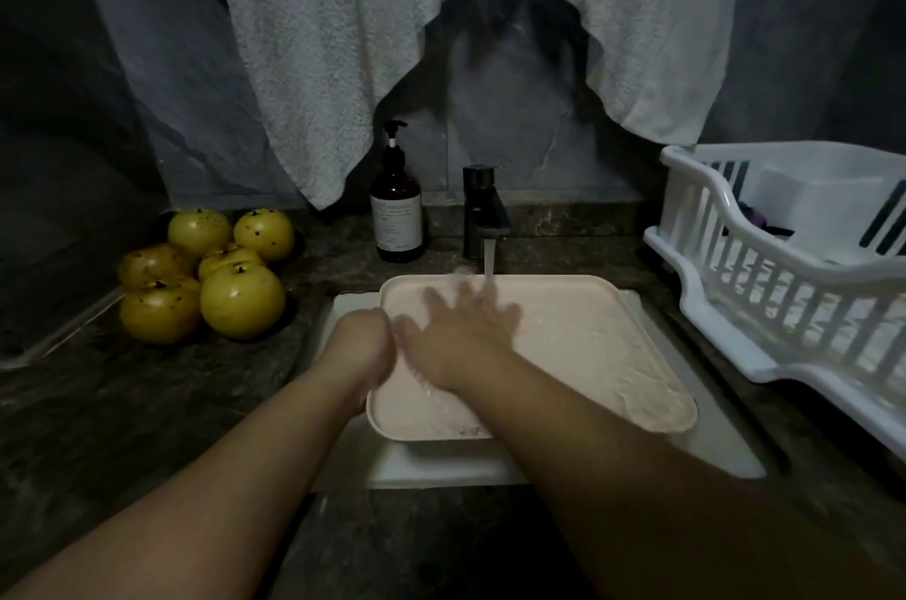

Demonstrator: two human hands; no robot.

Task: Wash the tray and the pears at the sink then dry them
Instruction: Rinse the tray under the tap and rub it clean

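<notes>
Pink plastic, the tray (578, 344) lies across the white sink (706, 432) at the centre of the frame, its floor wet and holding only water. One stream of water (489, 263) falls from the dark tap (483, 212) onto the tray's far edge. The right hand (458, 334) lies flat on the tray's floor with fingers spread and straight, blurred at the tips. The left hand (365, 344) is at the tray's left rim, its fingers curled over the edge in a grasp.

Six yellow pears (206, 273) sit piled on the dark stone counter (122, 413) at the left of the frame, well apart from the sink. One brown pump bottle (396, 212) stands just left of the tap.

At the right edge a white dish rack (765, 275) rests on the counter; it holds a white tub, and something dark and purple beside that, too small to tell. Two pale towels (314, 35) hang across the top of the frame.
</notes>
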